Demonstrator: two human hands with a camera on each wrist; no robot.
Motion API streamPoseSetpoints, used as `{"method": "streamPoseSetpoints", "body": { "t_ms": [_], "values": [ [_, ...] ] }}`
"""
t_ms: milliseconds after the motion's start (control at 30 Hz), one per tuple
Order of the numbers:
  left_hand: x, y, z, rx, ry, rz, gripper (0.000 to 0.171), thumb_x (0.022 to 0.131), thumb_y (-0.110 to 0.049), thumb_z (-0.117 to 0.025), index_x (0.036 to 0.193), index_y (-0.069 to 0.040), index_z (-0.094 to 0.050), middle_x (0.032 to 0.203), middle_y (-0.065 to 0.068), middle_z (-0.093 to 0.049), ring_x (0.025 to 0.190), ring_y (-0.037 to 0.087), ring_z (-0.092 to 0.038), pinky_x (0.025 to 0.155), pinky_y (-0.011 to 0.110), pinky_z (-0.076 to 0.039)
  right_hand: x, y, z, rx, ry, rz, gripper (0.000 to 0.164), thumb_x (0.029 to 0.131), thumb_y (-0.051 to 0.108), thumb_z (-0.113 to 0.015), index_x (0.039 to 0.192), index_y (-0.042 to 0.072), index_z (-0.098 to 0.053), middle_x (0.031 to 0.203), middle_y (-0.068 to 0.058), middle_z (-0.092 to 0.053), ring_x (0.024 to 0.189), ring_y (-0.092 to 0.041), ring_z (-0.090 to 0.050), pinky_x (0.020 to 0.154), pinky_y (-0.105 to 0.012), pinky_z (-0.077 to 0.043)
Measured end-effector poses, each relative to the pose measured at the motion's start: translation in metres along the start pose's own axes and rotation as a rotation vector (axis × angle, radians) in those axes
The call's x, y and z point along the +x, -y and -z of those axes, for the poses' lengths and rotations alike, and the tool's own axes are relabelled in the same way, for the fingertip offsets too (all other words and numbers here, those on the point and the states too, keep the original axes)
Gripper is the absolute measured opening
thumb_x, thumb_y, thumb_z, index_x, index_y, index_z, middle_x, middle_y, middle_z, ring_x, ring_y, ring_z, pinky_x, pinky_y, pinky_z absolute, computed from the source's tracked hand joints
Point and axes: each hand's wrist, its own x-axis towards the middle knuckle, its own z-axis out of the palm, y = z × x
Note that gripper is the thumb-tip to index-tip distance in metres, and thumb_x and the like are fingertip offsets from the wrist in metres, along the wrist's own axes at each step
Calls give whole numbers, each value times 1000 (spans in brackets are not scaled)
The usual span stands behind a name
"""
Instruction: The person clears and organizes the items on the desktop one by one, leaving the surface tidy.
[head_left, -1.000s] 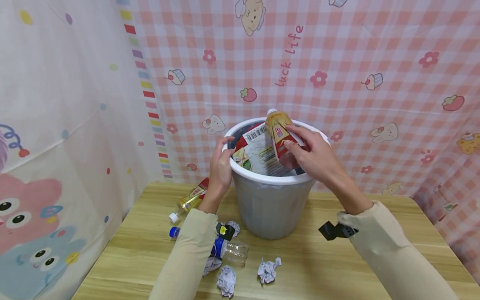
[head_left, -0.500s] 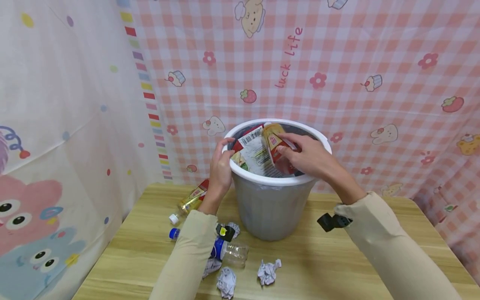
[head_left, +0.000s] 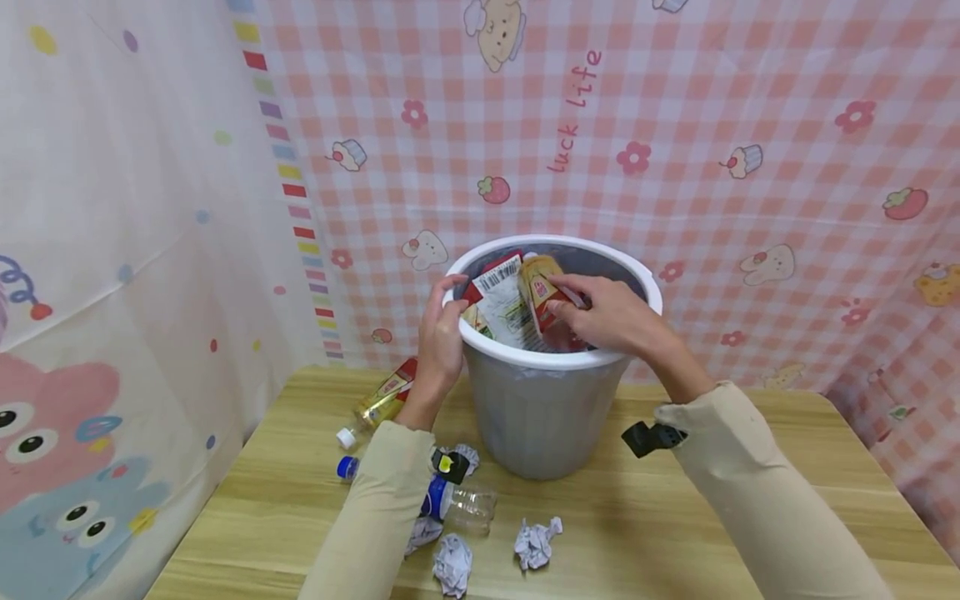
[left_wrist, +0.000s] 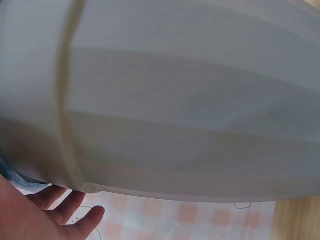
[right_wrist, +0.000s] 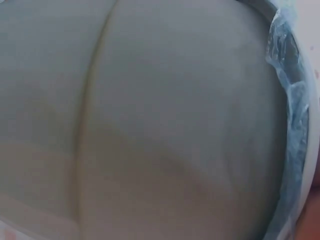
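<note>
A grey trash bin (head_left: 543,417) with a white rim stands upright on the table. At its left rim is my left hand (head_left: 441,337), index finger and thumb bent over the edge; the left wrist view shows other fingers along the outside wall. My right hand (head_left: 611,312) reaches in over the right side and pinches a drink bottle (head_left: 542,292) with a red and yellow label. This bottle leans inside the mouth, its cap toward the back. Beside it lies a white and red printed package (head_left: 506,304) with a barcode. The right wrist view shows mostly the bin wall (right_wrist: 175,115).
Left of the bin lies another red-labelled bottle (head_left: 386,393). A clear bottle with a blue label (head_left: 435,498) lies partly under the left sleeve. Several crumpled paper balls (head_left: 534,544) are scattered near the front. A checked curtain (head_left: 675,208) hangs behind the table.
My right hand has lowered the drink bottle down and slightly left into the bin, so its cap has dropped below the back rim. The left hand stays at the rim.
</note>
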Motion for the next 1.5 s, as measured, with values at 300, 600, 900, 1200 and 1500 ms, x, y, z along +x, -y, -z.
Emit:
{"method": "streamPoseSetpoints", "body": {
  "t_ms": [300,600,900,1200,1500],
  "values": [
    [1,2,2,11,-15,-13,40,96,-17,-38,133,-10,-52,140,10,-52,125,29,-50,104,45,-40,3,5,-6,-76,62,-4,53,98,31,-55,148,16,-47,140,-18,-55,127,-34,-52,101,-52,-41],
    [2,1,1,15,1,-25,42,95,-17,-38,134,-9,-52,143,8,-50,129,23,-47,109,44,-37,1,7,-5,-63,134,-32,46,96,19,-51,141,12,-56,122,-14,-67,103,-27,-60,84,-40,-45],
    [3,-1,1,-10,20,-12,43,96,-16,-37,135,-8,-51,143,9,-49,130,25,-47,108,45,-38,1,9,-5,-77,103,-77,53,91,15,-52,144,17,-52,122,-13,-65,100,-28,-57,83,-41,-43],
    [3,-1,-1,-3,18,-18,42,95,-16,-37,135,-8,-51,141,10,-50,126,26,-49,106,45,-39,-1,8,-6,-56,82,-103,54,99,36,-55,149,17,-45,129,-17,-63,121,-35,-58,100,-55,-43],
    [4,1,0,-9,22,-17,41,96,-14,-38,134,-9,-52,142,9,-50,130,25,-47,110,44,-36,-3,7,-6,-41,76,-95,56,99,42,-54,149,17,-45,132,-17,-61,124,-35,-56,101,-56,-42]
  ]
}}
